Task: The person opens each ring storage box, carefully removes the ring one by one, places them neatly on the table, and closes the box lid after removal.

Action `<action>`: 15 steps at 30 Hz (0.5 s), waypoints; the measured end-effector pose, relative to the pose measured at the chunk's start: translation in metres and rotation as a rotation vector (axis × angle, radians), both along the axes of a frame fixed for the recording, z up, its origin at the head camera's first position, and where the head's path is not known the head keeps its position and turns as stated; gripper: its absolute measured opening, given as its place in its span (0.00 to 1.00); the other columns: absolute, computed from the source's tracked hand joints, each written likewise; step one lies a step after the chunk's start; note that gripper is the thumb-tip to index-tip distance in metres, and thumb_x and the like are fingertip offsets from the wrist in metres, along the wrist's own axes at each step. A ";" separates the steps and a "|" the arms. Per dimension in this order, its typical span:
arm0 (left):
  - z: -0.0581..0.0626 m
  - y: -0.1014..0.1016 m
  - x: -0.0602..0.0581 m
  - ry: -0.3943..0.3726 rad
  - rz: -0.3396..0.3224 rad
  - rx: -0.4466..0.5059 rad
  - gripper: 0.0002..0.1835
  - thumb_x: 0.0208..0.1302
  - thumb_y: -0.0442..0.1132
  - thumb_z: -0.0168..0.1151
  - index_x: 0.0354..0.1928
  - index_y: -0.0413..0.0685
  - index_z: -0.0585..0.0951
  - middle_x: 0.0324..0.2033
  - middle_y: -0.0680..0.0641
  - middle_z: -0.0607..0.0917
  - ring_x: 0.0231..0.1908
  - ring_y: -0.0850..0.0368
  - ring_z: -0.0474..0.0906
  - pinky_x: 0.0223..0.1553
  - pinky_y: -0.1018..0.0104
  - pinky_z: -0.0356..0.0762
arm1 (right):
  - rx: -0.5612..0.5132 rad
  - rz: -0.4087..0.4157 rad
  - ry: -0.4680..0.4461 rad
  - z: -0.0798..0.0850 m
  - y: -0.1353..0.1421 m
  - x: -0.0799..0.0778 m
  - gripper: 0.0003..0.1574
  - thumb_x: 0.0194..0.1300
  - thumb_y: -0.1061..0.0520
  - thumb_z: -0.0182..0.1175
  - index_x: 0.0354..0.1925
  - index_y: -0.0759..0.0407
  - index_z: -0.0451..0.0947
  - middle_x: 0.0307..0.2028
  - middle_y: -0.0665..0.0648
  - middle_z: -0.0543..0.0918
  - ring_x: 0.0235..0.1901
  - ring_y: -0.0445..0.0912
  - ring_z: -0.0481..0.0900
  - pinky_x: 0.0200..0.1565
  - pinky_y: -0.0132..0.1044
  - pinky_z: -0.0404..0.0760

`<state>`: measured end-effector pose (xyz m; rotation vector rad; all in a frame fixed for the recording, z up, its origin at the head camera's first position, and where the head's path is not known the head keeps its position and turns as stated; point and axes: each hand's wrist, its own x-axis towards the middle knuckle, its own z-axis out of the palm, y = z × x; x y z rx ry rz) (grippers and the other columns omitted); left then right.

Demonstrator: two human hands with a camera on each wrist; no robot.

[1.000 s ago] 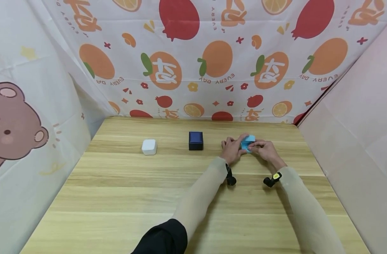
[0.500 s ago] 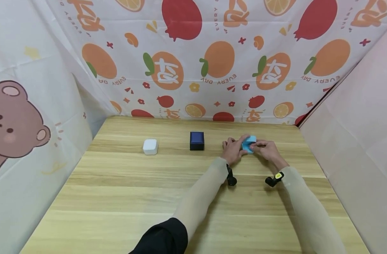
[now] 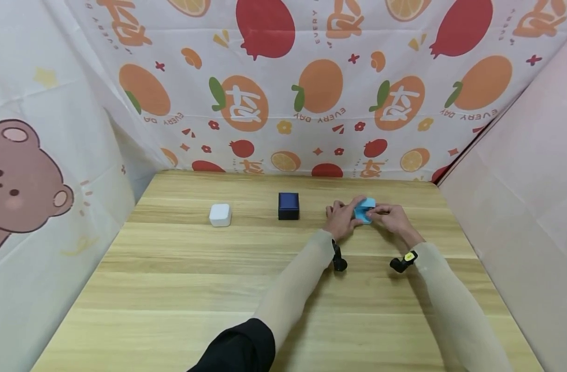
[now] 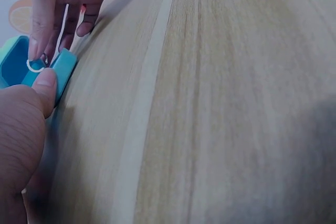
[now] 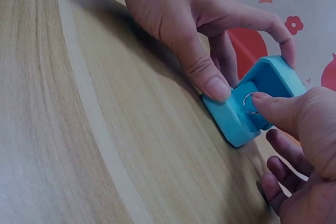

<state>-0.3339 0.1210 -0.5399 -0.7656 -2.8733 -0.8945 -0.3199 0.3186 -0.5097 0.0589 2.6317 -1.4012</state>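
Observation:
A light blue ring box stands on the table with its lid raised. My left hand grips it, the thumb on the base's front rim and a finger up on the lid in the right wrist view. Inside the box sits a thin silver ring, partly covered by fingers. My right hand pinches the ring between thumb and index finger, its other fingers loosely bent beside the box. From the left wrist view the ring's curve stands at the base's cushion; whether its lower part is in the slot cannot be seen.
Left of my hands, a shut dark blue box stands on the wooden table. Farther left is a white rounded box. A fruit-print cloth hangs behind the table's back edge, with pale cloths at both sides.
The head view has shifted slightly. Both hands stay at the light blue ring box with almost the same grip, and the right wrist has moved a little to the right.

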 end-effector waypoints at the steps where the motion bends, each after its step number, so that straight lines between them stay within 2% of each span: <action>1: 0.000 0.000 0.000 0.000 -0.003 0.000 0.38 0.69 0.56 0.60 0.76 0.77 0.54 0.62 0.54 0.84 0.55 0.48 0.67 0.53 0.52 0.55 | -0.004 0.000 -0.006 0.000 0.000 0.000 0.22 0.68 0.49 0.67 0.51 0.64 0.85 0.71 0.64 0.73 0.74 0.61 0.65 0.73 0.56 0.63; 12: 0.002 0.000 0.002 0.002 0.005 -0.029 0.37 0.70 0.56 0.59 0.76 0.77 0.55 0.62 0.55 0.84 0.60 0.48 0.67 0.56 0.52 0.55 | -0.052 0.009 -0.001 0.000 0.005 0.002 0.23 0.70 0.51 0.65 0.53 0.68 0.83 0.72 0.66 0.71 0.74 0.61 0.64 0.74 0.56 0.63; 15: 0.000 -0.001 0.001 0.016 0.008 -0.021 0.37 0.69 0.56 0.59 0.76 0.76 0.55 0.58 0.55 0.87 0.59 0.48 0.68 0.56 0.51 0.56 | -0.066 0.015 0.000 0.001 0.005 0.002 0.23 0.70 0.52 0.65 0.53 0.69 0.83 0.72 0.66 0.70 0.74 0.62 0.64 0.74 0.56 0.63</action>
